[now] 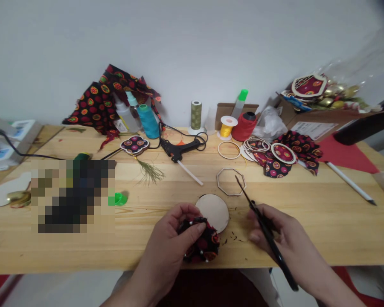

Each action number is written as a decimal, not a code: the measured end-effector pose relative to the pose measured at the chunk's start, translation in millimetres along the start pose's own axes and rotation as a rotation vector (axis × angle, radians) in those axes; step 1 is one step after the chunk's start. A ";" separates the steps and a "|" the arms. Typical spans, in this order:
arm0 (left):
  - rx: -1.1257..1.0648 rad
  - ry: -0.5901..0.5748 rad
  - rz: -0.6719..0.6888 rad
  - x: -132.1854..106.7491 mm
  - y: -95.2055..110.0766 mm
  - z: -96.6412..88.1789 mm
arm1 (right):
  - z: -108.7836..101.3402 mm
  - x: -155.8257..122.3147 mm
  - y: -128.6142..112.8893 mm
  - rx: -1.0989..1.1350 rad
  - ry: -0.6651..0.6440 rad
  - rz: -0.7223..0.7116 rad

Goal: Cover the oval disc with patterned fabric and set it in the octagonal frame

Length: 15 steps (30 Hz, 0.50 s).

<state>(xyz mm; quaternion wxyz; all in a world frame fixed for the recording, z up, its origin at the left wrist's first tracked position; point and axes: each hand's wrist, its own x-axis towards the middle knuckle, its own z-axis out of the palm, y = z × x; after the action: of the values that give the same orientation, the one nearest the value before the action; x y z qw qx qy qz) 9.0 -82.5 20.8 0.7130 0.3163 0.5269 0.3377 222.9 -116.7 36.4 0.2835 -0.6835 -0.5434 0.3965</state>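
Fingers of the left hand (171,236) pinch patterned cloth (209,245) by the near edge of the surface (109,256), partly over a pale disc (215,211). Right-hand (281,234) fingers closed round a slim dark tool (270,238), tip angled far and left, above an octagonal frame (233,195). Risks, as I judge: swing that tip inward, the left thumb could get jabbed; slacken the pinch, the bunched cloth could spring open or drop off the edge.
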 end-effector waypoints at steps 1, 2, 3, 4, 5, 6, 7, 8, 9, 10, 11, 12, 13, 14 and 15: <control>0.007 -0.010 -0.003 0.0 -0.3 0.3 | 4.5 -1.1 -3.2 0.080 -0.036 0.006; 0.011 -0.024 -0.009 -0.1 -0.5 0.9 | 9.9 -2.2 -6.1 0.148 -0.068 0.017; 0.011 -0.039 -0.011 -0.1 -0.6 1.5 | 16.2 -3.2 -8.4 0.207 -0.103 0.028; 0.006 -0.055 -0.010 -0.2 -0.5 2.3 | 22.9 -4.0 -10.1 0.275 -0.134 0.039; 0.002 -0.066 -0.006 -0.3 -0.4 3.1 | 29.7 -4.5 -11.1 0.342 -0.156 0.048; 0.000 -0.072 -0.001 -0.4 -0.3 3.7 | 36.3 -4.7 -11.5 0.402 -0.175 0.048; 0.000 -0.071 0.006 -0.6 -0.2 4.3 | 42.1 -4.6 -11.5 0.448 -0.182 0.043; 0.000 -0.067 0.012 -0.7 0.0 4.6 | 47.0 -4.2 -11.3 0.477 -0.177 0.033; -0.002 -0.061 0.012 -0.8 0.1 4.8 | 50.8 -3.5 -11.0 0.495 -0.166 0.024; -0.007 -0.057 0.005 -0.9 0.2 4.8 | 53.3 -2.7 -10.7 0.505 -0.151 0.019; -0.016 -0.062 -0.011 -1.1 0.3 4.7 | 54.7 -1.8 -10.4 0.511 -0.137 0.018; -0.030 -0.081 -0.034 -1.2 0.3 4.6 | 55.1 -0.9 -10.2 0.517 -0.129 0.022; -0.040 -0.114 -0.059 -1.3 0.3 4.4 | 54.9 0.0 -10.1 0.525 -0.126 0.029; -0.047 -0.155 -0.082 -1.4 0.1 4.3 | 54.3 0.7 -10.2 0.534 -0.126 0.037; -0.051 -0.195 -0.101 -1.4 -0.2 4.2 | 53.7 1.3 -10.3 0.544 -0.128 0.042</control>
<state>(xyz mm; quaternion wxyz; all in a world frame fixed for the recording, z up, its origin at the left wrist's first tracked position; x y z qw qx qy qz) 12.8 -84.2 22.4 0.7848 0.3025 0.4613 0.2824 172.1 -115.2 16.3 0.4136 -0.5669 -0.4194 0.5759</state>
